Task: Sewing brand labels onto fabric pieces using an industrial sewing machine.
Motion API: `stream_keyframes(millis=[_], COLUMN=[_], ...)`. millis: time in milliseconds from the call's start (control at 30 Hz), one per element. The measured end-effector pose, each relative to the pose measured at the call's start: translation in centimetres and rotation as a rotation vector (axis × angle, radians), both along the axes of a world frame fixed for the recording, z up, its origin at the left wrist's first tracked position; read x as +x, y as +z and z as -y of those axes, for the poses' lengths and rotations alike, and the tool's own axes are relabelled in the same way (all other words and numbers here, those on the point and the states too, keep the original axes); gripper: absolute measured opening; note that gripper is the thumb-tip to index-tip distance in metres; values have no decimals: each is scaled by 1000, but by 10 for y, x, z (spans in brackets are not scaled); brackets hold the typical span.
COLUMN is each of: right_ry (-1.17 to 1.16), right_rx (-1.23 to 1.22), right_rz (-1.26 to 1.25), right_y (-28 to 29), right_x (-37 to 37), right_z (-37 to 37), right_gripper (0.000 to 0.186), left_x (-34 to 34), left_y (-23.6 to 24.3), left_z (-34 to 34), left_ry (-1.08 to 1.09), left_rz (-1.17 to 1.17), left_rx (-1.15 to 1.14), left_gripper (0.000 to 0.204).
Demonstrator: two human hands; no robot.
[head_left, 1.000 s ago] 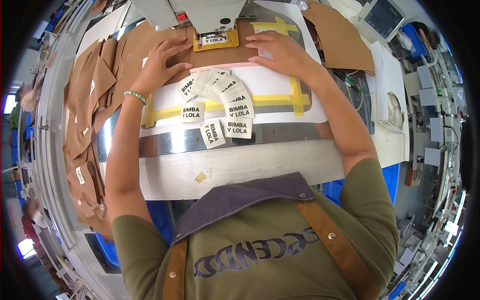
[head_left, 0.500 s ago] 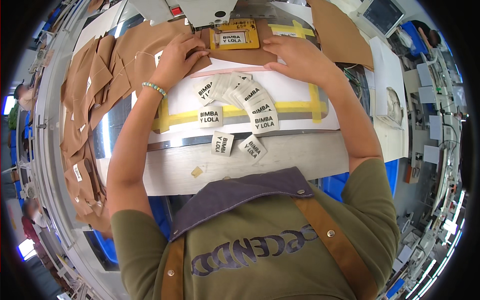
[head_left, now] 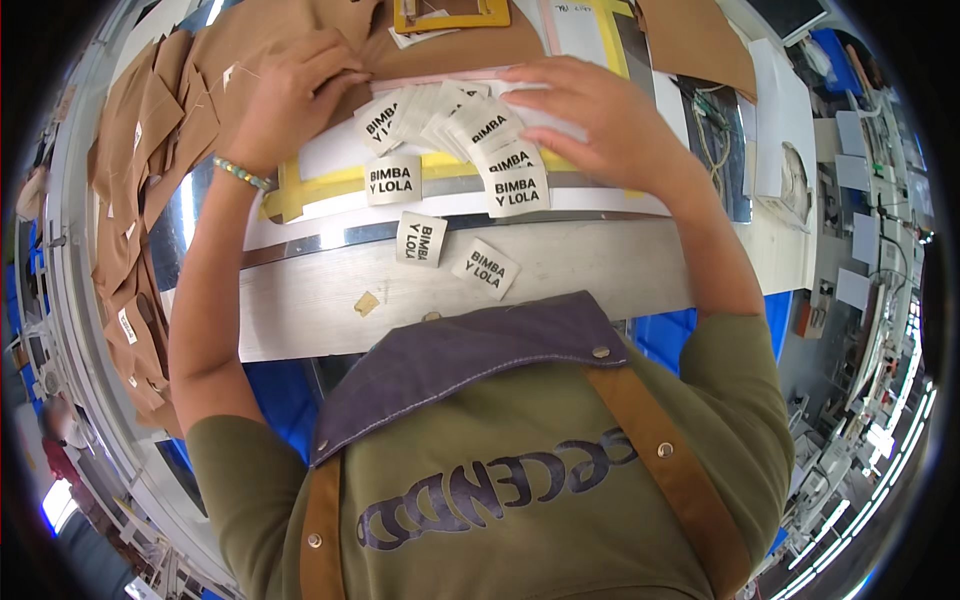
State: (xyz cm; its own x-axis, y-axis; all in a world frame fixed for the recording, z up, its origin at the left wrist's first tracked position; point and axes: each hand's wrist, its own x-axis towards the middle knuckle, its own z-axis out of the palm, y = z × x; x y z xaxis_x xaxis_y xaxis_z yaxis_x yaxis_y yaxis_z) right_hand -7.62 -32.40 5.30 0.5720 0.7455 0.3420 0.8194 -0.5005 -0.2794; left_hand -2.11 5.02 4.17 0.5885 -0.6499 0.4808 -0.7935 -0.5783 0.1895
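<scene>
Left hand [head_left: 300,90] on brown material [head_left: 350,105], right hand [head_left: 585,120] open beside white labels [head_left: 420,115].
At 11 o'clock, curled fingers perhaps steady the material; whether they pinch, I cannot tell. The labels fan below 12, seemingly spread for separate lifting, near a yellow frame [head_left: 460,24]. A white box [head_left: 768,125] at 2 has unclear contents.

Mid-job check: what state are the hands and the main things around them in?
Left hand: fingers bent over brown cloth, grip unclear
Right hand: open, fingers spread
Yellow frame: on brown cloth, partly out of view
Label fan: spread out, overlapping
Two nearest labels: apart, printed side up
Cloth pile: heaped, folded
</scene>
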Motion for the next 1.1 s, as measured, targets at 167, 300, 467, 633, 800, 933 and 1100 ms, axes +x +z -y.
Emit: stream_keyframes(millis=[167, 300, 467, 633, 800, 933, 1100], right_ry=[-122, -168, -38, -55, -160, -40, 175], right_rx=[-3, -32, -101, -9, 37, 83, 162], right_rz=[184, 376, 365, 445, 314, 192, 164], right_y=[-8, -17, -14, -9, 7, 22, 16], right_x=[13, 43, 35, 18, 16, -6, -59], right_z=[-20, -34, -35, -41, -29, -15, -23], right_gripper=[40, 35, 35, 36, 37, 39, 35], left_x=[-13, -12, -16, -22, -12, -21, -49], left_y=[6, 14, 21, 24, 14, 0, 9], left_z=[19, 17, -1, -56, -139, -174, -131], left_ry=[37, 117, -57, 223, 478, 721, 555], left_rz=[-280, -405, -86, 60, 110, -41, 353], left_rx=[-240, -339, -89, 104, 202, 252, 167], left_gripper=[10, 12, 13, 7, 6, 23, 30])
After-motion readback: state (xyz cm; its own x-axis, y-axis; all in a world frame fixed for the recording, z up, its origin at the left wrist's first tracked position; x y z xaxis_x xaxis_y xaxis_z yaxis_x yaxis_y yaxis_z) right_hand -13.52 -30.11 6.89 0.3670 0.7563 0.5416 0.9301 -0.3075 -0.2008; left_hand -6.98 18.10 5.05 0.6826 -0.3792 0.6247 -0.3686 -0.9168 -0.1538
